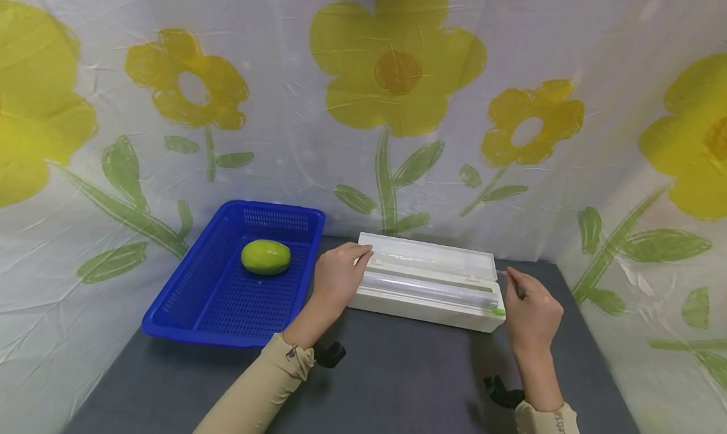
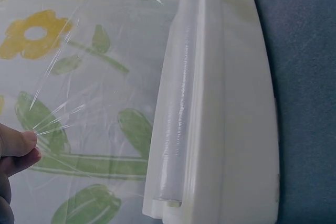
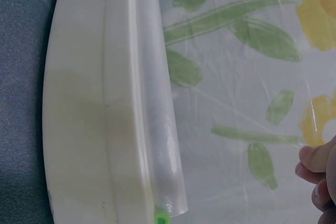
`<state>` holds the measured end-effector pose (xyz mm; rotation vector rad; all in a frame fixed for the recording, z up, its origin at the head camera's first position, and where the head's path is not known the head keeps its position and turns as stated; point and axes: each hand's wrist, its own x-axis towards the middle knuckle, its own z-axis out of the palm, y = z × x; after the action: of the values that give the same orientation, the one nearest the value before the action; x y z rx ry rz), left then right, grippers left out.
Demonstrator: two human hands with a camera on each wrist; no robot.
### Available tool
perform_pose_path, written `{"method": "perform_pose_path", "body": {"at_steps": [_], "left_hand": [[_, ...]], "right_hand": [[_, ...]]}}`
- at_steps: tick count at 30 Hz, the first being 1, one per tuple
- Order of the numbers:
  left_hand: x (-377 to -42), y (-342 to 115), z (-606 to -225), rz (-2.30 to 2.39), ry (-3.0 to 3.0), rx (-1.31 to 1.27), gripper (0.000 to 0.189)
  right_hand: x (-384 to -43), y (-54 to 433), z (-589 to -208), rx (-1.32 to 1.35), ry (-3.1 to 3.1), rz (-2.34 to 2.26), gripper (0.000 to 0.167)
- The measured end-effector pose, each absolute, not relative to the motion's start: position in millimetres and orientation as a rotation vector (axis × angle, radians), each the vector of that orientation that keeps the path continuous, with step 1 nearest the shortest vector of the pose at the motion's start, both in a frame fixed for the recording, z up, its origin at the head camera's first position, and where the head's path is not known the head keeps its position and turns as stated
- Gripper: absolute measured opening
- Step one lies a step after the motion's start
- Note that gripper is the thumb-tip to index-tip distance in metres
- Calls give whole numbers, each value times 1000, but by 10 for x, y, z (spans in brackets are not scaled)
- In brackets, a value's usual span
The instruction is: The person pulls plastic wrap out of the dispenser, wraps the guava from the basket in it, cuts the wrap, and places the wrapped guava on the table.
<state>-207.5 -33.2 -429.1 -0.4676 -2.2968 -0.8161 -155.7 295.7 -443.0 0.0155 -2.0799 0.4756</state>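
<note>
Clear film (image 2: 86, 103) stretches from the roll (image 1: 428, 289) in the white box (image 1: 423, 311) on the table (image 1: 409, 374); my left hand (image 1: 339, 273) and right hand (image 1: 532, 304) each pinch it in a narrow grip. I should pull both sides evenly to limit wrinkling.

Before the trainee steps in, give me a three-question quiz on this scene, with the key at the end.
1. True or false: the green fruit lies outside the blue basket.
2. Short answer: what do the left hand and the right hand both pinch?
3. Fill in the blank: the film roll sits in the white box, whose lid stands ____.

Key
1. False; it lies inside.
2. Clear film.
3. Open.
</note>
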Motion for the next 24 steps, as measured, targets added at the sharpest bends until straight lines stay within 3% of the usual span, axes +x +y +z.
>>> {"method": "perform_pose_path", "body": {"at_steps": [24], "left_hand": [[-2095, -345, -4162, -817, -2277, -496, 13]], "right_hand": [[-1623, 2970, -4318, 8, -2028, 484, 9]]}}
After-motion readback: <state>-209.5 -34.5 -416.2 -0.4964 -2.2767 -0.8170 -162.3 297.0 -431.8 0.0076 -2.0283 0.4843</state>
